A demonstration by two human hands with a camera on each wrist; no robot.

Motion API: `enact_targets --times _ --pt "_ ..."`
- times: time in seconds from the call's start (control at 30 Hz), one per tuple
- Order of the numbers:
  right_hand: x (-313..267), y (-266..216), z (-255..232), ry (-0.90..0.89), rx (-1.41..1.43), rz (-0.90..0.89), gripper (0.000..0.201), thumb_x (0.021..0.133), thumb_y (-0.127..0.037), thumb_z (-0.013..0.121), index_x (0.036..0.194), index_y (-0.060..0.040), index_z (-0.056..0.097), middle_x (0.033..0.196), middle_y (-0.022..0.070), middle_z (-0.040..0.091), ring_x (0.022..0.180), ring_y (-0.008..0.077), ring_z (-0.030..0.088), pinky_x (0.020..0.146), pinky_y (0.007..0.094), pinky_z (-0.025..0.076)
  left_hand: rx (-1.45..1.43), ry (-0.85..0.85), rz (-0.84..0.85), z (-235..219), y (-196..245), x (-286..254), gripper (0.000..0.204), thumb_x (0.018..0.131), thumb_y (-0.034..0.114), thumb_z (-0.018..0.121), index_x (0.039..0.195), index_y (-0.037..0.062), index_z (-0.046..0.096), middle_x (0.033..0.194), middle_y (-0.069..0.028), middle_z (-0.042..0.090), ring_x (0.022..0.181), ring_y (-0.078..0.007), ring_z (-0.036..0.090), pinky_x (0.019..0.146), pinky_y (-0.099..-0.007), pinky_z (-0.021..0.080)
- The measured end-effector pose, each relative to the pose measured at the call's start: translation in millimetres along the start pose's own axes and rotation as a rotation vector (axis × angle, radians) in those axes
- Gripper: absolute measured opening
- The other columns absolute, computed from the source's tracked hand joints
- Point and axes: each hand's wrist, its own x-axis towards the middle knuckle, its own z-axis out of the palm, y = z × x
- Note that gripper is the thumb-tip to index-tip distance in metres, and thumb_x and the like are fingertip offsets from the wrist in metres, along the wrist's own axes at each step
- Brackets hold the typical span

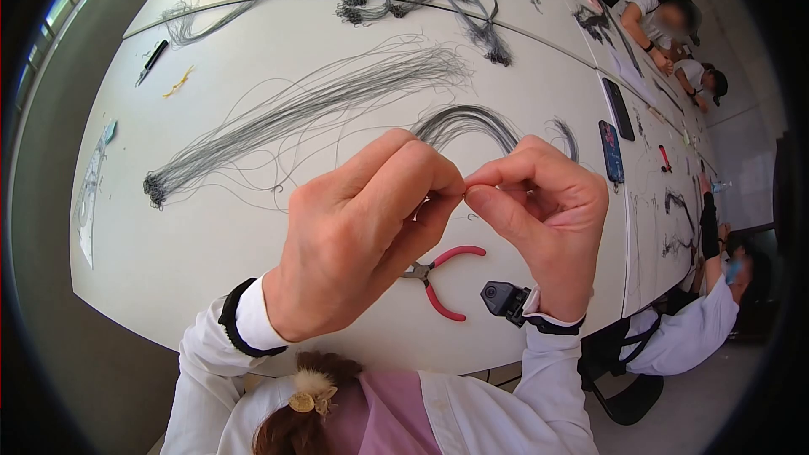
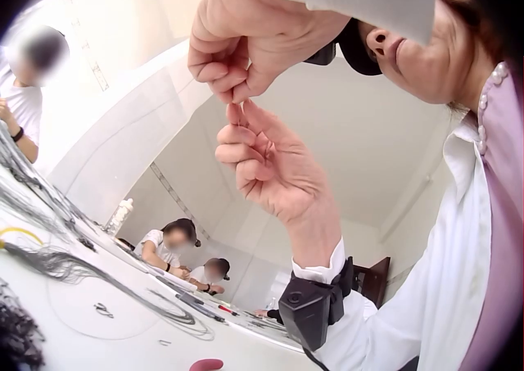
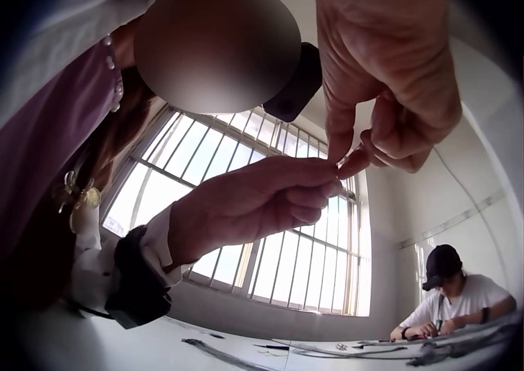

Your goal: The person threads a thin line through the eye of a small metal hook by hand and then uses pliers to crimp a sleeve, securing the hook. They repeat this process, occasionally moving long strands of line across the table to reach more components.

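Observation:
My left hand and right hand meet fingertip to fingertip over the table, both pinching with thumb and forefinger. A tiny reddish thing shows at the tips; I cannot tell its kind. In the left wrist view the right hand is below the left hand, their tips together. Partly hidden under the left hand lie pliers with red handles. Behind the hands, a curved bundle of dark grey strands rests on the white table.
A long spread bundle of grey strands lies across the table, its clumped end at left. Farther back are more looped bundles. A black pen-like tool, yellow strands and phones lie around. Other people sit at right.

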Motion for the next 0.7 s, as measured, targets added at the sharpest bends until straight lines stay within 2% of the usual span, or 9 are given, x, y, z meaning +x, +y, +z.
enact_targets --times 0.27,0.33,0.47,0.7 --pt "-0.5 0.4 3.9 0.022 0.049 0.092 0.005 0.074 0.003 0.067 0.076 -0.0001 0.063 0.064 -0.0045 0.041 0.055 0.0008 0.033 0.047 0.016 0.026 0.035 0.006 0.019 2.6 -1.4 -0.6 0.015 0.07 -0.009 0.068 0.077 0.0 0.058 0.074 -0.0056 0.06 0.059 -0.0107 0.055 0.052 -0.022 0.044" --pt "-0.5 -3.1 4.9 0.023 0.073 0.197 0.005 0.075 0.001 0.066 0.075 -0.0004 0.061 0.063 -0.0048 0.04 0.055 0.0012 0.031 0.048 0.0161 0.027 0.019 -0.005 0.001 1.7 -2.0 0.3 0.015 0.07 -0.009 0.069 0.076 -0.0002 0.059 0.074 -0.0057 0.06 0.059 -0.0106 0.055 0.052 -0.0221 0.044" --pt "-0.8 0.4 5.1 0.024 0.077 0.177 0.004 0.075 0.0 0.065 0.075 -0.0006 0.061 0.061 -0.0053 0.04 0.055 0.001 0.031 0.048 0.0162 0.028 -0.024 -0.035 -0.067 0.3 -0.2 0.7 0.014 0.069 -0.008 0.069 0.076 -0.0004 0.06 0.073 -0.0055 0.061 0.059 -0.0104 0.055 0.052 -0.0222 0.044" --pt "-0.8 0.4 4.8 0.012 0.07 0.193 0.005 0.075 0.0 0.065 0.075 -0.0007 0.061 0.06 -0.006 0.038 0.054 0.0 0.032 0.047 0.0153 0.027 -0.043 -0.028 -0.065 0.8 -0.9 0.4 0.014 0.069 -0.01 0.068 0.076 -0.0003 0.06 0.073 -0.0049 0.061 0.058 -0.0103 0.054 0.052 -0.0218 0.043"
